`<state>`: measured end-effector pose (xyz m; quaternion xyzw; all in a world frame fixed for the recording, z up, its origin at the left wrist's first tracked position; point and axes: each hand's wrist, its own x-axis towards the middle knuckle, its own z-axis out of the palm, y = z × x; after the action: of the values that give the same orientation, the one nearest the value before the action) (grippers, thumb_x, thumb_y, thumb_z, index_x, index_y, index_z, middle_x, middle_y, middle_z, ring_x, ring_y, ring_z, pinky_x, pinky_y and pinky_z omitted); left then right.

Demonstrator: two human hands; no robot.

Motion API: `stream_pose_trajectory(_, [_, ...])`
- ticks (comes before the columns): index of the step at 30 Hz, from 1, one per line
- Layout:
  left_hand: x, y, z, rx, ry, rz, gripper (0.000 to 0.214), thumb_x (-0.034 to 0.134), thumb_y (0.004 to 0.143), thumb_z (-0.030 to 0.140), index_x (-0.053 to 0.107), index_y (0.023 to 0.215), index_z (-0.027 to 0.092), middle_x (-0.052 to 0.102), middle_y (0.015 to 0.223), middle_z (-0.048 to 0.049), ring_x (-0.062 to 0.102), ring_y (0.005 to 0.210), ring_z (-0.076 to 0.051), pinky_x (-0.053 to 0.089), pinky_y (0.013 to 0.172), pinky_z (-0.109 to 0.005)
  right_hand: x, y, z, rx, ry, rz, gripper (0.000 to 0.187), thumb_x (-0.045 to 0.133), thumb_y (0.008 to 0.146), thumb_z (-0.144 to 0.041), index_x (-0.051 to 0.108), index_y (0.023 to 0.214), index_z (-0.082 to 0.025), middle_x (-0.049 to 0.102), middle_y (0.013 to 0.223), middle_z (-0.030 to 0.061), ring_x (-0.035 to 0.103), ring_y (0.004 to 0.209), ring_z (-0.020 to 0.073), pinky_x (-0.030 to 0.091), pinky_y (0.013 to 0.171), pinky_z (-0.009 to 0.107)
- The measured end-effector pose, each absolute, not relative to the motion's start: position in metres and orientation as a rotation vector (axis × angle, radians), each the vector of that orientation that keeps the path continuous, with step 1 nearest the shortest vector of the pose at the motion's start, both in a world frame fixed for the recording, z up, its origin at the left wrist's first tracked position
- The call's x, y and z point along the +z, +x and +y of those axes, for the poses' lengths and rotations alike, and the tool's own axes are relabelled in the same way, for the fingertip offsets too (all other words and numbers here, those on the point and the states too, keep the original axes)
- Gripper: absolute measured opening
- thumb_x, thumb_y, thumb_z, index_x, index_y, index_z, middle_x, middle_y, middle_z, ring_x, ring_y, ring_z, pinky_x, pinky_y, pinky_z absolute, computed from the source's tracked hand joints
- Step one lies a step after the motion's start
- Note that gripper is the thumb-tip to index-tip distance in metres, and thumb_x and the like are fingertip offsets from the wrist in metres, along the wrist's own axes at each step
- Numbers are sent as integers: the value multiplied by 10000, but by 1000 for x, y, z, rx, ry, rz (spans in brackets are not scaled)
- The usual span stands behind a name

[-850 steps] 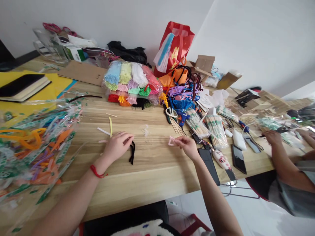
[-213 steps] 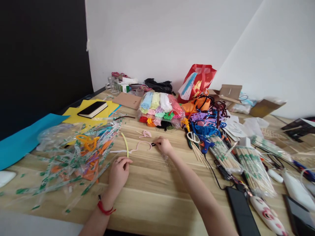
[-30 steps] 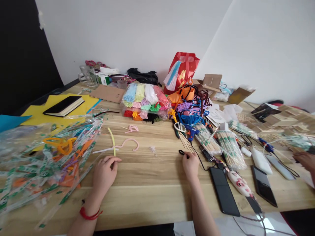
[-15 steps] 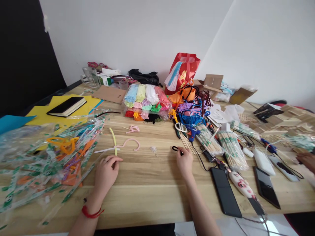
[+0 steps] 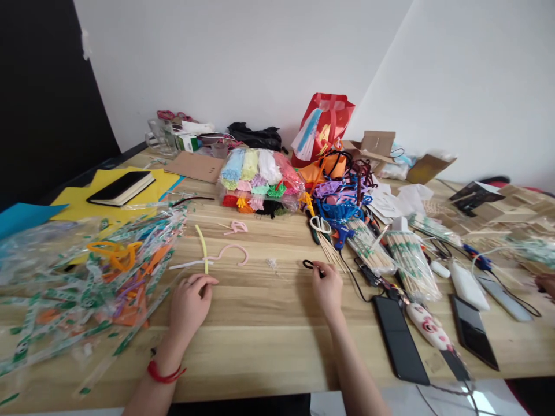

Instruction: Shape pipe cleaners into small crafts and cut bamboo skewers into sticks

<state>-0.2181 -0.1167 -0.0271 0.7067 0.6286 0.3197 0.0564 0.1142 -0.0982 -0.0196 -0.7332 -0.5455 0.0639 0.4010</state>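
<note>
My right hand (image 5: 328, 286) rests on the wooden table (image 5: 269, 323) with its fingers pinched on a small black pipe-cleaner loop (image 5: 309, 264). My left hand (image 5: 189, 298), with a red cord at the wrist, lies on the table with its fingers curled, close to the lower end of a yellow pipe cleaner (image 5: 202, 246). I cannot make out anything in it. A curved pink pipe cleaner (image 5: 232, 250) and a white one (image 5: 185, 265) lie just beyond the left hand. A smaller pink twisted piece (image 5: 235, 227) sits farther back.
A heap of clear wrappers with orange pieces (image 5: 82, 277) fills the left. A bag of coloured pipe cleaners (image 5: 258, 179), scissors (image 5: 319, 224), bundled wooden sticks (image 5: 410, 263) and two phones (image 5: 399, 346) lie behind and right. Another person's hand (image 5: 547, 283) shows at the far right edge.
My right hand has slid a little left and forward with the black loop over the last second. My left hand has stayed put. The view has shifted slightly.
</note>
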Motion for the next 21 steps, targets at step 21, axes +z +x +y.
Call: stream_pose_trajectory(21, [-27, -218, -117, 992, 2157, 1898, 211, 445, 774, 176, 651, 752, 213, 667, 835, -35, 584, 801, -214, 443, 751, -332, -13, 147, -109, 795, -1579, -1785, 135, 648, 713, -321, 703, 723, -198, 667, 744, 40, 596, 720, 182, 437, 694, 287])
